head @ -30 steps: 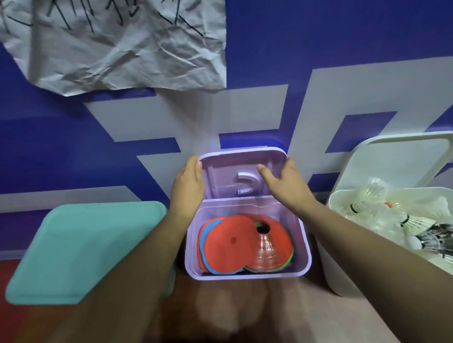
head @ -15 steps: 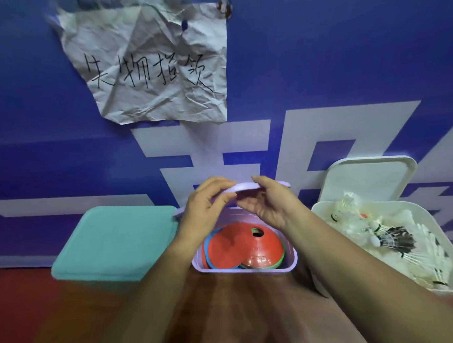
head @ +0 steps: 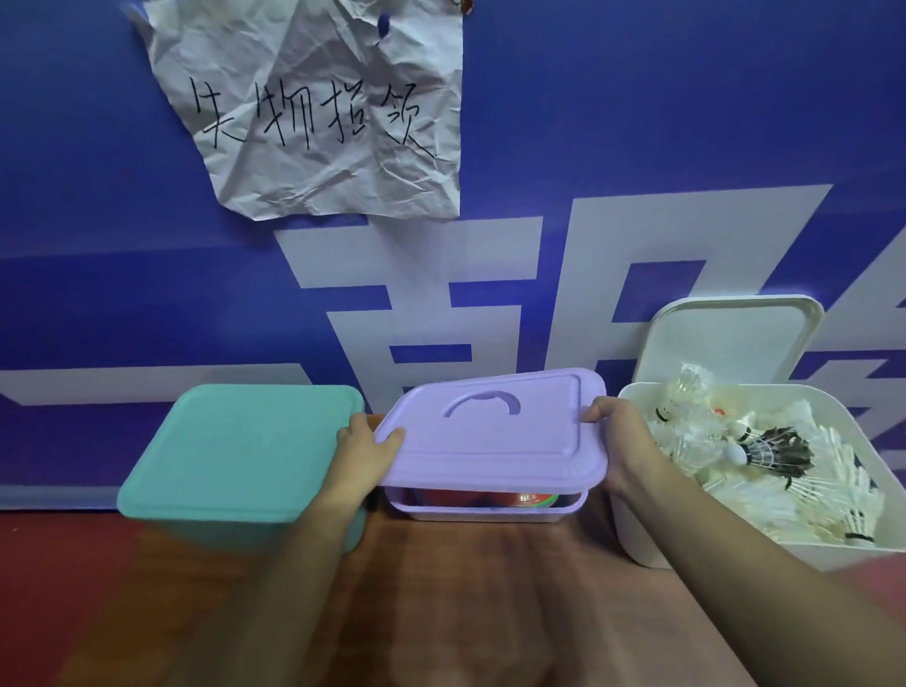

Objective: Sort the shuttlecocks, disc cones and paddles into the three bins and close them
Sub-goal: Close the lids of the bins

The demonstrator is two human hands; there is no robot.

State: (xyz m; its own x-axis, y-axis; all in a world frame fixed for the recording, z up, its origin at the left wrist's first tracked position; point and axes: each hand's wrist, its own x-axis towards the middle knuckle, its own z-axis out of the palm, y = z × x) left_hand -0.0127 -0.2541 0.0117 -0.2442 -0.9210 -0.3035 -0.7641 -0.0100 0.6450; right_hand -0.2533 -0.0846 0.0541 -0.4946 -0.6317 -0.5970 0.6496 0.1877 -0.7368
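Observation:
The purple lid (head: 495,434) lies tilted over the purple bin (head: 485,511), with a gap at the front through which red disc cones (head: 461,497) show. My left hand (head: 365,457) grips the lid's left edge and my right hand (head: 621,440) grips its right edge. To the left stands the teal bin (head: 239,453) with its lid down. On the right, the white bin (head: 653,536) stands open, full of several shuttlecocks (head: 768,448), and its white lid (head: 728,341) leans against the wall behind it. No paddles are in view.
The bins stand in a row on a brown wooden surface (head: 475,599) against a blue banner wall (head: 638,131). A crumpled paper note (head: 314,106) with handwriting hangs above. Red floor (head: 37,563) shows at the left.
The purple lid has swung down from upright to nearly flat over the cones. My hands moved from its top edge to its two sides. The view pulled back.

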